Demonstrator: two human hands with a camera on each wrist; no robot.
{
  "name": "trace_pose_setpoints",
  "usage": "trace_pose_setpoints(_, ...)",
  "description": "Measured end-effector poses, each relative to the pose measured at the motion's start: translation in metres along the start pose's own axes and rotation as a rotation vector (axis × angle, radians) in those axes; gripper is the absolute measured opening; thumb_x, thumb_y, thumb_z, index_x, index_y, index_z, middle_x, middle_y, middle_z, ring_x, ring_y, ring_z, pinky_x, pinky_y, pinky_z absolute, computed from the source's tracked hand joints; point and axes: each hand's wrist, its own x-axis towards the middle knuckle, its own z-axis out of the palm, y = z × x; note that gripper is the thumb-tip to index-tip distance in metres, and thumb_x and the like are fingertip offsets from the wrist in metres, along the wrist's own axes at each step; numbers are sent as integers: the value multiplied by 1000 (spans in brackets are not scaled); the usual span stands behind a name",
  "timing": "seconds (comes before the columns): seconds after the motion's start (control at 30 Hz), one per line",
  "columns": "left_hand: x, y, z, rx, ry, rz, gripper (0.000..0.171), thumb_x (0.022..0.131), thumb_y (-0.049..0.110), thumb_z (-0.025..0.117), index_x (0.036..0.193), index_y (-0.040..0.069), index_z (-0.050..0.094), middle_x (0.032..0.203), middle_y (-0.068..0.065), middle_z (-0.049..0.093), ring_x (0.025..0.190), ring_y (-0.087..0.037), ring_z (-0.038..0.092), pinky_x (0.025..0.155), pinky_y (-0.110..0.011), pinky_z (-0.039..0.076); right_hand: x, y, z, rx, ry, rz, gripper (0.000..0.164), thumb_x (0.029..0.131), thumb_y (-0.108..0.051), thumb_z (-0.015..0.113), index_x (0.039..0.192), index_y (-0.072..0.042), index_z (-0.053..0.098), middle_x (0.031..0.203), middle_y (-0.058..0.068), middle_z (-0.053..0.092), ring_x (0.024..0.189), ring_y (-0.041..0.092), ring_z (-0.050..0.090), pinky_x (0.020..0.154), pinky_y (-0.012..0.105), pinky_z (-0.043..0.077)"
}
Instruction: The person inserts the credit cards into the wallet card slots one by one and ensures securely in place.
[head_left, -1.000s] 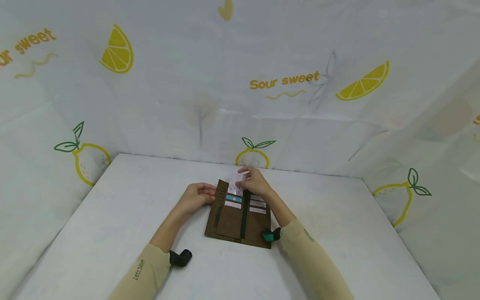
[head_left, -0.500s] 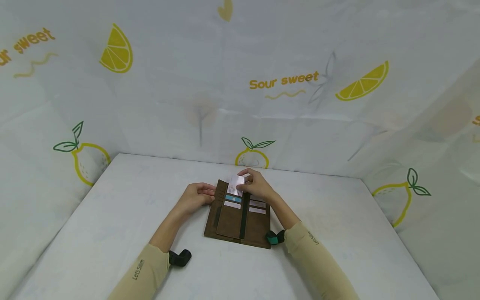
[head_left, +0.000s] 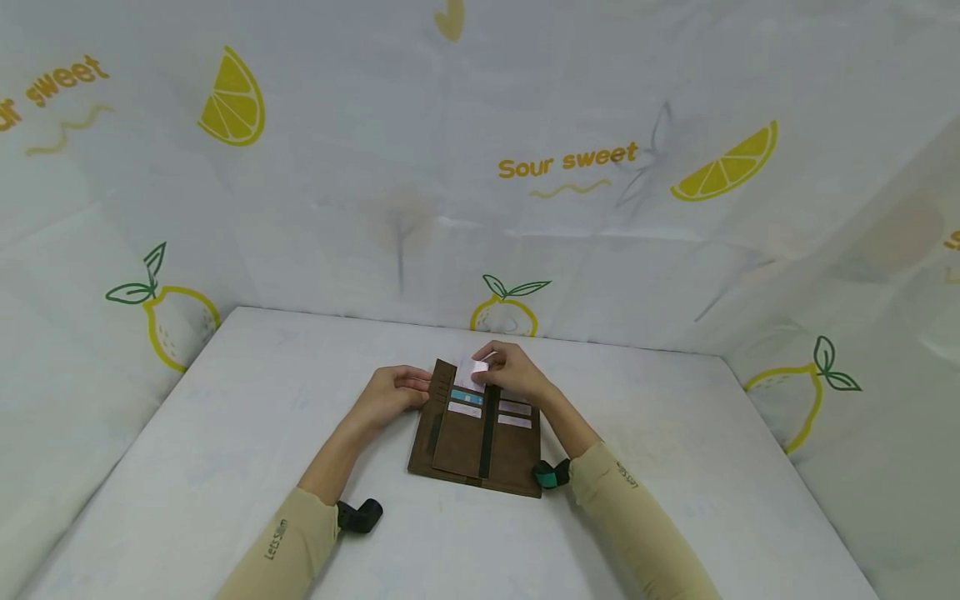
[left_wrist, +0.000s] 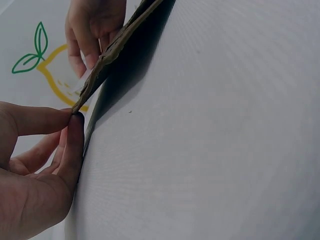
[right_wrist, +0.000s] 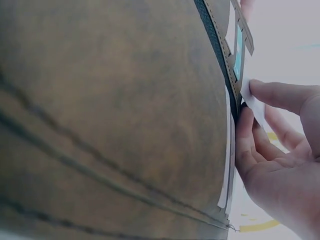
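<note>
A brown wallet (head_left: 461,446) lies opened out on the white table, its far left edge raised a little. My left hand (head_left: 387,398) pinches that left edge between thumb and fingers, plain in the left wrist view. At the wallet's top, my right hand (head_left: 513,371) holds a pale card (head_left: 468,373) by its right side, thumb on the face. The card's lower part is hidden in the top left slot. Below it a blue card (head_left: 467,397) and a white card (head_left: 465,409) show as strips. More pale cards (head_left: 514,422) fill slots on the right half.
White cloth (head_left: 337,208) printed with lemons and lettering hangs behind and at both sides of the table (head_left: 300,358). A black wrist camera (head_left: 362,517) sits at my left cuff, and another wrist camera (head_left: 551,474) at my right cuff, close to the wallet's lower right corner.
My right hand has moved down toward the wallet, and the pale card has slid deeper into its slot, with less of it showing. The left hand and wallet stay nearly still.
</note>
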Motion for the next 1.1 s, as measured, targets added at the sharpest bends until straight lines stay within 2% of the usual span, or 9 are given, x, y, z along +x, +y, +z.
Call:
trace_pose_setpoints(0.17,0,0,0,-4,5,-2,34,96,-4,69,130,-8,70,116,-21,75,92,-11,69,82,-21,57,1,-2,1,-48,-33,-22,22,97,-10,80,113,3,73,98,12,74,80,10,61,77,24,53)
trace_pose_setpoints(0.33,-1,1,0,-5,4,-4,34,96,-4,69,130,-8,70,115,-21,75,91,-10,69,82,-21,57,0,-3,1,-69,-35,-23,20,96,-12,81,110,1,75,101,14,76,81,9,63,79,24,53)
trace_pose_setpoints(0.7,0,1,1,-2,8,-5,34,97,-4,69,130,-8,70,116,-21,76,93,-10,69,83,-21,57,-2,-2,1,-43,-58,-17,15,96,-12,80,105,-1,79,95,7,78,78,8,65,76,24,54)
trace_pose_setpoints(1.1,-2,2,2,-12,6,-8,33,97,-3,68,130,-8,69,115,-21,75,94,-12,70,83,-21,57,-1,1,0,-67,-63,-32,12,96,-14,81,102,-3,83,97,12,82,79,8,66,78,25,55)
